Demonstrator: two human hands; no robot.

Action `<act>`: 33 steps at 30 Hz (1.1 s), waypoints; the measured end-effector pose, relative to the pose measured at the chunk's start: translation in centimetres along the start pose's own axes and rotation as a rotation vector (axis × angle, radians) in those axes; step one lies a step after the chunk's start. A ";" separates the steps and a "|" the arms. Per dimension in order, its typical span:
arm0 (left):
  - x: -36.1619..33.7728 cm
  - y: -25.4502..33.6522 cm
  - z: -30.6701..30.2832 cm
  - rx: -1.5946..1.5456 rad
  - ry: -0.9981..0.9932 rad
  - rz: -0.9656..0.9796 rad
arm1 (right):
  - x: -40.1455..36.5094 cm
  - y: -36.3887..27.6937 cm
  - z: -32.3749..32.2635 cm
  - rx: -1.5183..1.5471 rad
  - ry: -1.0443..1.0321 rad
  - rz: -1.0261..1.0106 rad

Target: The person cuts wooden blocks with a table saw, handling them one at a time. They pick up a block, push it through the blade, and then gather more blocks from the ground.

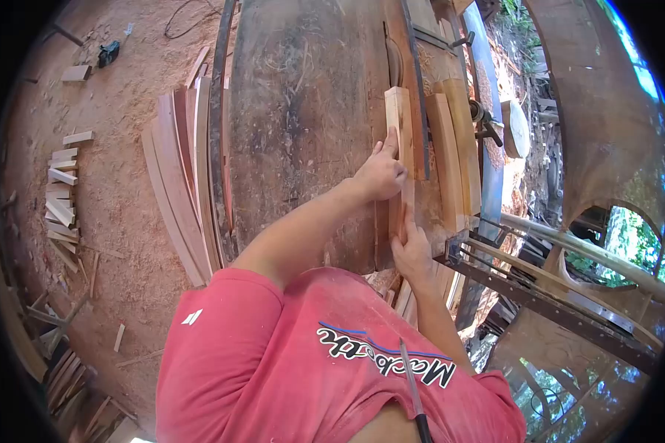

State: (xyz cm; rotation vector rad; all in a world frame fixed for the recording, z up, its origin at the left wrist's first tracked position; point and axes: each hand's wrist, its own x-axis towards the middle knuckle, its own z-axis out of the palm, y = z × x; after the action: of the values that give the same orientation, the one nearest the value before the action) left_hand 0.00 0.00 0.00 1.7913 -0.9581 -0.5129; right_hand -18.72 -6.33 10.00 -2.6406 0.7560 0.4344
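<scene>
A pale, squared strip of wood [398, 111] lies lengthwise on the worn saw table [303, 111], against a straight guide [415, 96] on its right. Beyond its far end a curved saw blade [394, 63] stands in a slot. My left hand [379, 174] is closed over the strip's middle, its fingers on the wood. Closer to my body, my right hand [412, 253] grips the strip's near end, thumb and index finger along it. Part of each hand's fingers is hidden.
Right of the guide lie more wood strips [448, 155] beside a clamp handle [486, 122]. Long boards [177, 177] lean along the table's left side. Short offcuts [63, 193] lie on the sawdust-covered ground. A metal rail frame [554, 295] stands at right.
</scene>
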 end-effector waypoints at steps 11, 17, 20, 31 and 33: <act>0.4 1.8 -3.7 -0.212 -0.090 -0.076 | -0.3 -2.0 -5.3 0.061 -0.035 0.028; 1.6 1.6 -5.3 -0.188 0.013 0.025 | 0.0 -4.2 -11.0 0.143 0.128 -0.003; 2.2 1.9 -6.3 -0.205 0.016 0.063 | 0.6 -5.7 -13.9 0.139 0.204 0.012; 4.5 2.0 -7.2 -0.253 0.069 0.140 | 5.5 -9.1 -20.1 0.078 0.444 -0.073; 4.8 2.0 -7.3 -0.299 0.076 0.142 | 6.4 -9.5 -21.0 0.063 0.441 -0.074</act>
State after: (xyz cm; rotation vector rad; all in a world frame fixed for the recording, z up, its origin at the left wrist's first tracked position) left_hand 7.28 -0.08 5.20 1.4545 -0.8974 -0.4676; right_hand -4.22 -10.39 28.59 -2.7222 0.7763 -0.1996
